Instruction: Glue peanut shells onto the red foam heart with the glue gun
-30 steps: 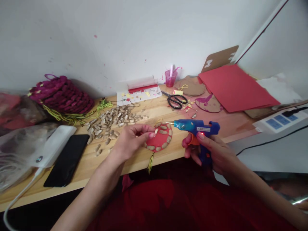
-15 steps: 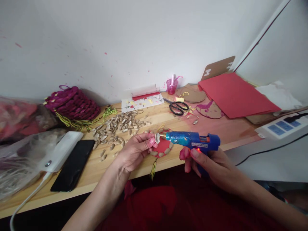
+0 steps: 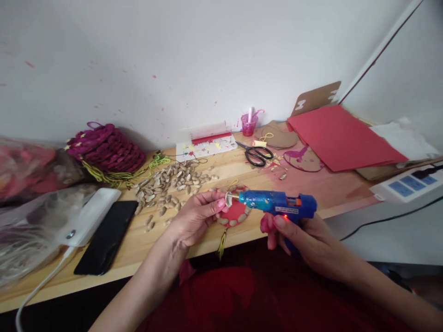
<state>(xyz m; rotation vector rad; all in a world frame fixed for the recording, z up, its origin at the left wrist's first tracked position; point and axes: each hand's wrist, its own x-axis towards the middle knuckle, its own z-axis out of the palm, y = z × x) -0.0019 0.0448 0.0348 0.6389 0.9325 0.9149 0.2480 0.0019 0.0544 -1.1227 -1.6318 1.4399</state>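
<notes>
My left hand (image 3: 194, 219) pinches a small pale shell (image 3: 228, 199) between thumb and fingertips, just above a red disc (image 3: 234, 211) rimmed with glued shells. A yellow tassel hangs from the disc over the table's front edge. My right hand (image 3: 304, 237) grips a blue glue gun (image 3: 278, 204) with a red light lit on its body. The gun's metal nozzle touches the shell. A loose pile of shells (image 3: 169, 182) lies on the wooden table (image 3: 148, 237) behind my left hand.
Black scissors (image 3: 258, 154), a pink cup (image 3: 249, 123), red paper sheets (image 3: 341, 137) and cardboard cutouts lie at the back right. A white power strip (image 3: 404, 184) sits far right. A black phone (image 3: 107, 237), a white device (image 3: 88, 216), plastic bags and a purple woven piece (image 3: 107, 147) are at the left.
My left hand lifted the shell off the disc toward the gun, and my right hand brought the nozzle leftward onto it. The view shifted slightly.
</notes>
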